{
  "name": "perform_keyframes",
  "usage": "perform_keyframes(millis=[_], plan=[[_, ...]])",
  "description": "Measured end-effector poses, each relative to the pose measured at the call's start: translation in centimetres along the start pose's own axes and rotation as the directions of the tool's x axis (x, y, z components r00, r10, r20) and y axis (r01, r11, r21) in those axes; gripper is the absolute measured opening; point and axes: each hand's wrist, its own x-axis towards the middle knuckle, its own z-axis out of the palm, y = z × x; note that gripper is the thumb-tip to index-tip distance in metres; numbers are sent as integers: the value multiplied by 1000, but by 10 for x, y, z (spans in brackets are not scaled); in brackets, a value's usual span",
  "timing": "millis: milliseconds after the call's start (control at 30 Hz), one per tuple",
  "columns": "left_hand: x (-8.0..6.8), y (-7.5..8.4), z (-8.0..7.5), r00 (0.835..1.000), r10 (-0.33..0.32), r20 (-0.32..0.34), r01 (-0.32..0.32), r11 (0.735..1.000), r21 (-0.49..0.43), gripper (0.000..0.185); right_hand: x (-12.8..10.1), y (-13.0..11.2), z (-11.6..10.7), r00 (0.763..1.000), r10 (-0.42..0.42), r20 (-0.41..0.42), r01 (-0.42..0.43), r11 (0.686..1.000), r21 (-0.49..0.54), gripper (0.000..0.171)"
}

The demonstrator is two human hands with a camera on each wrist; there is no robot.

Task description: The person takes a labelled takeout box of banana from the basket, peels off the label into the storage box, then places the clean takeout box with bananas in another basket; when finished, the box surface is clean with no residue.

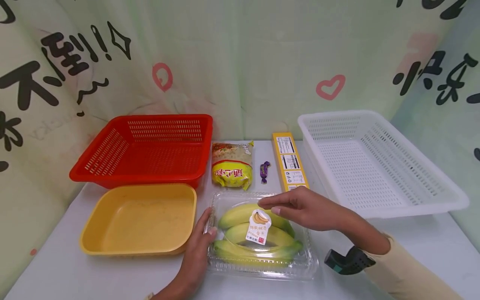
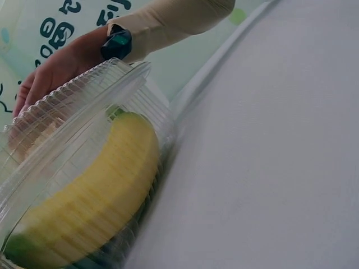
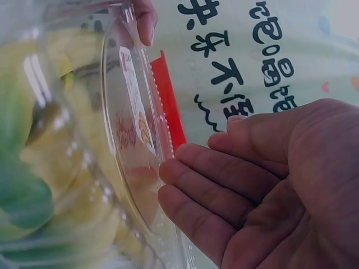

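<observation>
Securing step: left hand [image 1: 196, 254] braces the clear plastic clamshell box of bananas [image 1: 260, 235] while right hand [image 1: 303, 207] rests flat-fingered on its lid (nothing gripped); lifting likely needs both closing beneath.

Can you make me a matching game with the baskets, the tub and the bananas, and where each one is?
Things:
1. red basket
2. white basket
3. yellow tub
4. bananas

Places:
A. in the clear box between the two hands
B. far right of the table
C. back left, behind the yellow tub
D. front left, next to the clear box

Pairs: 1-C, 2-B, 3-D, 4-A
</observation>
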Motion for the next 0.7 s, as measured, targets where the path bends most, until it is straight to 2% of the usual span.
perform_keyframes(millis=[267,400,567,700], plan=[[0,1,0,1000,-10,-2,10,1000,-3,56,2,0,5,999,-26,18,25,997,70,33],[0,1,1,1000,-6,-3,6,1000,-3,56,5,-4,6,996,76,-38,-70,987,145,32],[1,0,1,1000,8,-2,-8,1000,-3,56,9,-10,5,963,256,-83,-234,949,209,31],[1,0,1,1000,14,-2,-14,1000,-13,56,12,-12,4,954,293,-60,-273,935,225,33]])
